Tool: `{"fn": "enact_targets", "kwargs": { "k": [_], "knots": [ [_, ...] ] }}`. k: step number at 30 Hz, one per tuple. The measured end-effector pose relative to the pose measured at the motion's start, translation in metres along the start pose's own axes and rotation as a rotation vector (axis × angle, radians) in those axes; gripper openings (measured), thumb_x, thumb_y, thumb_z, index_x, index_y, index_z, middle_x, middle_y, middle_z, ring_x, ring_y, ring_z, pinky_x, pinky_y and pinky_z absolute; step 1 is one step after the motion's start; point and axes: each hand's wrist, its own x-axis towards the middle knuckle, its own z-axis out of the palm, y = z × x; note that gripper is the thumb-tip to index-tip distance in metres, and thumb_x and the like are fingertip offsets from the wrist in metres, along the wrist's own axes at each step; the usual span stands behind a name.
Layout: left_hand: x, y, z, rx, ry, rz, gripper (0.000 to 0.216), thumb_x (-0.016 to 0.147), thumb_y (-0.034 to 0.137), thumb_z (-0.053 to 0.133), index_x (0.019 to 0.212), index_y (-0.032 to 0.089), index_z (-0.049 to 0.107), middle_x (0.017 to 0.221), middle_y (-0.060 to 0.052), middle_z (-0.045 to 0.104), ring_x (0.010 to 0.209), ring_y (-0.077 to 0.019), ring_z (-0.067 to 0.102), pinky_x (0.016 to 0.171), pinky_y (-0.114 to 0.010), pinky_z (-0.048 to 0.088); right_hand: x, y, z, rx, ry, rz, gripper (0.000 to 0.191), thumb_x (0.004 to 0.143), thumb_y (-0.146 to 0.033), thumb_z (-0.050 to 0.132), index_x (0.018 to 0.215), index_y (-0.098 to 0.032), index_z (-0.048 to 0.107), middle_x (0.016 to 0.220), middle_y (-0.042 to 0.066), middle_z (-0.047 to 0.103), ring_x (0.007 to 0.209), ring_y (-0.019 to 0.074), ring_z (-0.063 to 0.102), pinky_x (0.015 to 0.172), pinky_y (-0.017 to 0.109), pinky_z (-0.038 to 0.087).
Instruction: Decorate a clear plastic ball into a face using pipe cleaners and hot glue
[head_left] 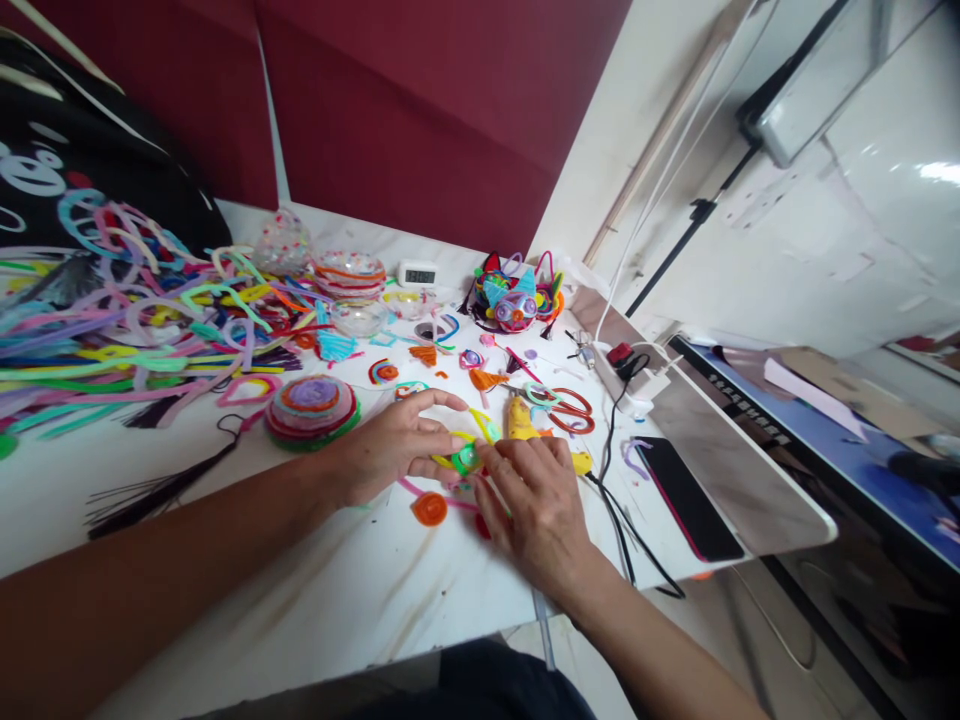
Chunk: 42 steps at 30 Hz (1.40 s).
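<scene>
Between my two hands, just above the white table, is a small coil of green pipe cleaner (466,459) with a yellow pipe cleaner around it. My left hand (401,445) pinches its left side with the fingertips. From the right, my right hand (536,500) has its fingers closed on the same piece, hiding part of it. An orange coiled disc (430,509) lies just below, and a pink strip runs beside it. Right behind my right hand sits a yellow hot glue gun (519,418), partly covered by the hand. A striped pipe-cleaner dome (311,408) rests beyond my left forearm.
Loose pipe cleaners (150,330) are heaped at the left, with a dark tassel (161,490) nearer. Behind stand clear plastic shells (360,318), a small digital clock (417,273) and a colourful ornament (514,308). Scissors (574,408), a power strip (630,385) and a phone (686,500) lie right.
</scene>
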Motion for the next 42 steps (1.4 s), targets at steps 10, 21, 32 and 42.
{"fn": "enact_targets", "kwargs": {
  "k": [10, 21, 32, 42],
  "knots": [
    [0.001, -0.003, -0.002, -0.001, -0.004, 0.000, 0.044, 0.073, 0.023, 0.073, 0.110, 0.021, 0.050, 0.065, 0.007, 0.059, 0.062, -0.0117, 0.064, 0.070, -0.031, 0.056, 0.002, 0.001, 0.001, -0.008, 0.008, -0.013, 0.023, 0.094, -0.029, 0.055, 0.110, -0.013, 0.062, 0.088, 0.007, 0.066, 0.075, 0.0189, 0.054, 0.069, 0.036, 0.035],
    [0.003, -0.003, -0.003, -0.004, -0.026, 0.012, 0.045, 0.073, 0.022, 0.073, 0.111, 0.020, 0.050, 0.062, 0.008, 0.056, 0.063, -0.0112, 0.062, 0.070, -0.031, 0.057, -0.001, 0.002, 0.003, -0.095, -0.019, -0.040, 0.023, 0.094, -0.021, 0.054, 0.115, -0.014, 0.061, 0.086, 0.007, 0.065, 0.074, 0.0191, 0.052, 0.069, 0.037, 0.033],
    [0.004, -0.005, -0.003, 0.025, -0.005, 0.010, 0.048, 0.072, 0.024, 0.076, 0.112, 0.021, 0.050, 0.061, 0.008, 0.055, 0.059, -0.0126, 0.064, 0.071, -0.033, 0.057, 0.002, 0.002, -0.002, 0.076, -0.029, 0.053, 0.022, 0.095, -0.024, 0.052, 0.110, -0.013, 0.064, 0.088, 0.009, 0.065, 0.080, 0.0207, 0.058, 0.072, 0.037, 0.039],
    [0.004, -0.005, -0.002, 0.026, 0.028, 0.007, 0.048, 0.071, 0.021, 0.076, 0.112, 0.021, 0.050, 0.067, 0.006, 0.059, 0.064, -0.0141, 0.066, 0.069, -0.033, 0.059, -0.007, 0.005, -0.014, 0.173, 0.032, 0.105, 0.023, 0.091, -0.021, 0.058, 0.110, -0.010, 0.064, 0.092, 0.011, 0.066, 0.085, 0.0229, 0.059, 0.075, 0.040, 0.041]
  ]
}}
